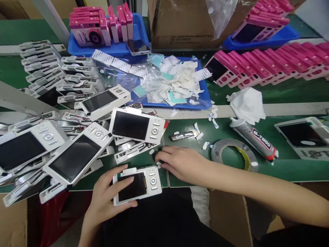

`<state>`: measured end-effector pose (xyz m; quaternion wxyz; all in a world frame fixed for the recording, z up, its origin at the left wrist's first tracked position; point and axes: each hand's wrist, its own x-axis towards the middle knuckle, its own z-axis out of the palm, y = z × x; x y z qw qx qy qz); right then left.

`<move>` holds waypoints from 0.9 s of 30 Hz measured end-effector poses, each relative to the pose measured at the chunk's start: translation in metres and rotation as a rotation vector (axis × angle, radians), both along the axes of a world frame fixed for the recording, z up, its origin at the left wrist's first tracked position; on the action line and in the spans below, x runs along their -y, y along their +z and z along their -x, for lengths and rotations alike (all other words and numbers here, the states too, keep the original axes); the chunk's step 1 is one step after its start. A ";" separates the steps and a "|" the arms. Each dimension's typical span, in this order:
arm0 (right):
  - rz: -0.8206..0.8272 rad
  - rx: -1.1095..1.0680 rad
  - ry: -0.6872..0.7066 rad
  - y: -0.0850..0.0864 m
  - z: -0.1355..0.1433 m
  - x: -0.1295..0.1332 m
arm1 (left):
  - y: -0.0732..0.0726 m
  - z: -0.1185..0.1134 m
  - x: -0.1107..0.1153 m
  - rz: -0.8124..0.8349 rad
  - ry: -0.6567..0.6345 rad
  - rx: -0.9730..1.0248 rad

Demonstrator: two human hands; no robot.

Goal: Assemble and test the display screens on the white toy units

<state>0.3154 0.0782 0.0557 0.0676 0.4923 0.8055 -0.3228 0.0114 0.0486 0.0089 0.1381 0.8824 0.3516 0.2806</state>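
At near edge of green surface [285,169], clasping held camera [153,190] w/ L grip [106,193], thumb along lower edge, 1 finger across dark screen, buttons facing up, out on side toward R grip [181,164]. R grip w/ fingers curled, tips down by small white bits [158,165], just past held camera's upper R corner; can't tell if pinching any.

Counting: 1 held camera; 4 more white cameras [137,125] w/ screen up, to L & beyond, atop open white housings [132,151], too overlapped to count. 1 slim metallic piece [182,135] just beyond R grip. To R: 1 tape roll [218,151], 1 tube [253,139] w/ red end, tilted, nr 1 crumpled white cloth [248,104]; farther R, 1 screen unit [299,135] lying flat.

Toward back: 3 blue trays [205,97] — middle 1 w/ heap of paper scraps [180,82], uncounted; back L & back R 1s w/ pink cameras [87,31]. More of same in leaning row to R, exact no. unclear. 1 dark-faced device [138,47] at back L tray's edge. Behind, btwn outer trays, 1 cardboard box [185,24].
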 end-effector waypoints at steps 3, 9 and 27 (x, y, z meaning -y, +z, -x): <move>0.023 0.042 0.043 0.006 0.004 -0.005 | 0.001 -0.001 0.000 -0.014 -0.002 -0.014; 0.096 0.033 0.079 0.016 0.007 -0.018 | 0.003 -0.002 -0.001 -0.037 -0.005 -0.026; 0.051 -0.121 -0.200 0.022 -0.039 -0.023 | 0.001 -0.001 -0.002 -0.044 -0.024 -0.035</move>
